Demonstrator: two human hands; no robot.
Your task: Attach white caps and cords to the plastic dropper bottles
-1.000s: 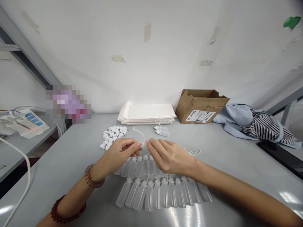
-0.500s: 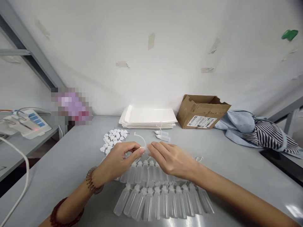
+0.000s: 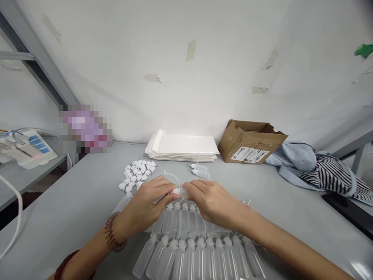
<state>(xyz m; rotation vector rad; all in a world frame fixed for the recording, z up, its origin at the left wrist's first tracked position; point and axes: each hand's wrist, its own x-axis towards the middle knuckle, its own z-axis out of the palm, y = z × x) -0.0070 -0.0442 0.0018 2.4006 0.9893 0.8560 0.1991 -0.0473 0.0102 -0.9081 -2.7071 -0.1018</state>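
Note:
My left hand [image 3: 148, 202] is closed, thumb and fingertips pinching a white needle-tip cap [image 3: 176, 191]. Facing it, my right hand [image 3: 217, 200] is wrapped round a small clear squeeze bottle [image 3: 183, 193], mostly hidden by the fingers. Cap and bottle neck meet between the hands; whether they are joined I cannot tell. A thin white strap curls up above them. Below my hands lie several translucent bottles in a front row [image 3: 192, 258] and a row behind it [image 3: 176, 216], some with curly straps. Left of my fingers is a pile of white needle-tip caps [image 3: 135, 173].
Two needle-tipped bottles [image 3: 200, 173] lie behind my hands, before a stack of white envelopes [image 3: 186, 144]. An open cardboard box [image 3: 250, 146] stands to their right. Further right are folded striped cloth [image 3: 332, 171] and a black phone-like object [image 3: 349, 212]. A white device [image 3: 32, 151] sits far left.
My hands sit slightly lower in the view, which has shifted a little. More of the white cap and the bottle neck shows between my fingertips.

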